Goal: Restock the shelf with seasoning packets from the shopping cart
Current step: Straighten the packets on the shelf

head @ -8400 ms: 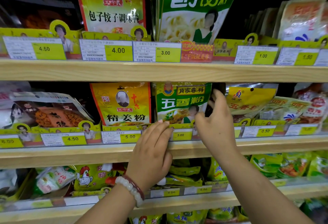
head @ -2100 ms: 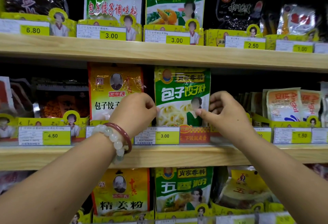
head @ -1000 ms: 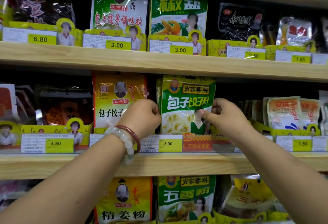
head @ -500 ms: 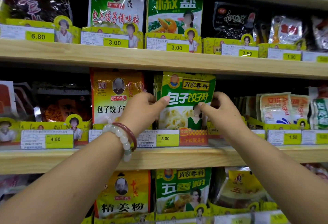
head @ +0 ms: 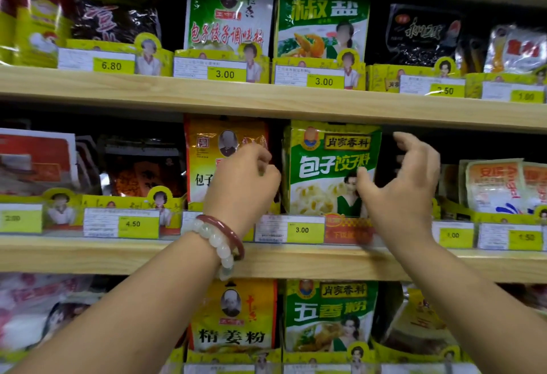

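Hands flank the upright green seasoning packet (head: 331,169) on the middle shelf (head: 118,255): left hand (head: 242,184) curled empty, right hand (head: 405,184) spread, thumb touching it.

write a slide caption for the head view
Both hands flank the green dumpling seasoning packet on the middle shelf, left hand curled, right hand open.
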